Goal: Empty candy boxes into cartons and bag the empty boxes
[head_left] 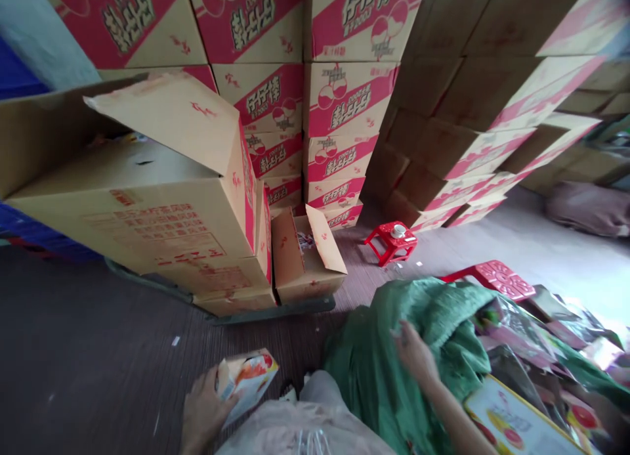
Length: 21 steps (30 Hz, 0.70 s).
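Observation:
My left hand is closed around a small printed carton with orange and red pictures, held low in front of my lap. My right hand is over a large green woven sack, its fingers drawn together and slightly blurred. A pale bit shows at those fingertips, but I cannot make out what it is. To the right of the sack lie flat printed packages, some in clear plastic.
A large opened cardboard box stands on other boxes at the left. Beside it, a smaller opened box rests on a dark low platform. Stacked cartons rise behind. A red stool carries a white roll; another red stool stands nearer.

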### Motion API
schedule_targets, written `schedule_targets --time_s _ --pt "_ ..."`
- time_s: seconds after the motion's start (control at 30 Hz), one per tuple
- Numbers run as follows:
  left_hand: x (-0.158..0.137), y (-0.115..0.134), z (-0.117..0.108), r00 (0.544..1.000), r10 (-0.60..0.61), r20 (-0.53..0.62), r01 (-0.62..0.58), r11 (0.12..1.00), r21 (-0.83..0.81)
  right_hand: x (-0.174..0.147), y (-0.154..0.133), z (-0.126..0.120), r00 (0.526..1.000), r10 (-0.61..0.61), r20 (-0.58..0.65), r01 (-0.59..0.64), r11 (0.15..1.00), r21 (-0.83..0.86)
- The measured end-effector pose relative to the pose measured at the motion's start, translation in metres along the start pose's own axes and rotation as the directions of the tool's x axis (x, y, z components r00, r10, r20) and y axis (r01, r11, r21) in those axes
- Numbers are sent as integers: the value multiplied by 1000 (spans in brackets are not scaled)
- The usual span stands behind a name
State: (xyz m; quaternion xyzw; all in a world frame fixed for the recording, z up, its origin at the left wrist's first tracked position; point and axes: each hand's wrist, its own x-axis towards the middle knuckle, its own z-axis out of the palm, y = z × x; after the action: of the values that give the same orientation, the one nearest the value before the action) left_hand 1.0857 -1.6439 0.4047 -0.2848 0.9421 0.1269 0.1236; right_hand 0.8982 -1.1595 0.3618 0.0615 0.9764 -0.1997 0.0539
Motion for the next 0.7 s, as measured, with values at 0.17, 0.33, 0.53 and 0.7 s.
schedule_targets --time_s 0.17,0.33,0.53,0.7 --pt "41 45 11 964 194 184 -204 978 34 50 -140 91 962 -238 134 204 953 226" --pt "88 122 23 875 195 443 -201 979 -33 134 -215 149 930 -293 222 217 925 311" --pt "172 223 34 788 214 577 -208 975 -77 234 -212 181 955 -150 255 71 953 296" --pt "240 286 55 761 250 598 -139 964 -227 303 -152 153 999 32 -10 -29 972 234"
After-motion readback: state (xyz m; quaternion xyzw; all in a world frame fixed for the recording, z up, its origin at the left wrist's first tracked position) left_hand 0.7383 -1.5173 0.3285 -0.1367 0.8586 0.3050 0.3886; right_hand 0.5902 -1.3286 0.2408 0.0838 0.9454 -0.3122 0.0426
